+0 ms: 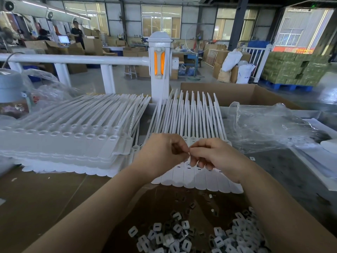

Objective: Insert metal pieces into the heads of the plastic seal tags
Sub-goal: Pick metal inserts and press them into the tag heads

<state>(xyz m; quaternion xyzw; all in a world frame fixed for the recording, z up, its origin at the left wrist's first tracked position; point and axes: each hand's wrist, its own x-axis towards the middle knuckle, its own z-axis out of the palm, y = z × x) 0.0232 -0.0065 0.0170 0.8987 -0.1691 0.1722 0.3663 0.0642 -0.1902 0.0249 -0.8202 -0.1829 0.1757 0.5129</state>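
A strip of joined white plastic seal tags lies in front of me, tails pointing away, flat labels toward me. My left hand and my right hand meet fingertip to fingertip just above the tags' heads, both with curled fingers pinching at something tiny that I cannot make out. A pile of small metal pieces in white caps lies on the cardboard near me, between my forearms. A thick stack of more tag strips sits at the left.
An open cardboard box stands behind the tags. Crumpled clear plastic covers the right side of the table. A white railing post rises beyond the table. A grey container stands far left.
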